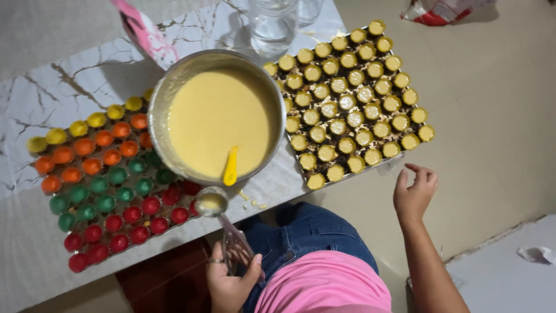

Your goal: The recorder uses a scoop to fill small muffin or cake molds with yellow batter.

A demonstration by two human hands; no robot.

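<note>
Steel ladle (212, 204) in our left hand (230, 282), fingers clamped round its handle, a ring on one finger. Ladle bowl holds yellow batter and hovers at the table (35, 266) edge, just below the pot (217, 116). Our right hand (413, 191) is off to the side, fingers spread, gripping nothing, just beyond the corner of the filled tray (399, 157).

Packages: a pink-and-white wrapper (142, 29) leans in from the top, behind the pot rim; a red-and-white bag (440, 10) lies on the floor at top right, cut off by the frame. Print on both too small to make out.

Pot is wide, metal, nearly full of batter, with a yellow spoon (231, 167) resting in it. It overlaps the left tray and hides some of the coloured cups (104, 185), which run in rows of yellow, orange, green and red. Right tray's cups (347, 101) already hold batter. Glass jar (272, 26) at the top, upper part cut off. Crumpled paper (536, 254) at lower right. Crumbs on the table by the ladle.
</note>
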